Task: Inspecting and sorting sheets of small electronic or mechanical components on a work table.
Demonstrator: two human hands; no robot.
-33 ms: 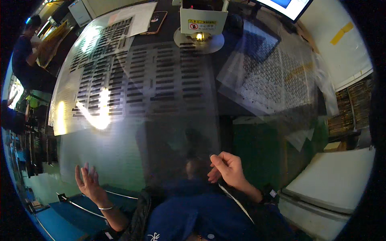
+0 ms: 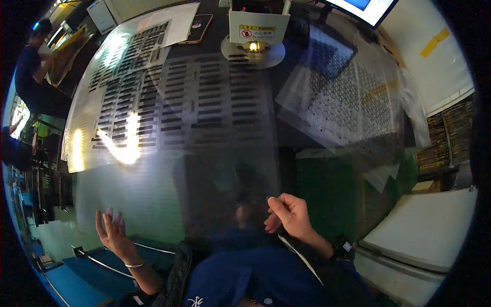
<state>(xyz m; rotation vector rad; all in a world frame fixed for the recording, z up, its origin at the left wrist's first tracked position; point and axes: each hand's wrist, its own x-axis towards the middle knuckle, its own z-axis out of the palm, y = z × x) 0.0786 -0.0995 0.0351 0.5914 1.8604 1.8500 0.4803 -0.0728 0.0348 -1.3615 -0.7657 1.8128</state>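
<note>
The right hand has thumb and fingertips brought together at the near right edge of a large clear film sheet, and seems to pinch it; the left hand is loosely spread, palm up, by the near left part, and I cannot tell whether it touches the film. Nothing visible has changed from the previous picture, so the handling appears to be at the same stage. The sheet's far part lies over the tabletop, its near part reaching past the edge toward the person. Its long axis seems to run away from the body, toward a white-housed device, with its black bars crosswise. Patterned film lies to the right.
</note>
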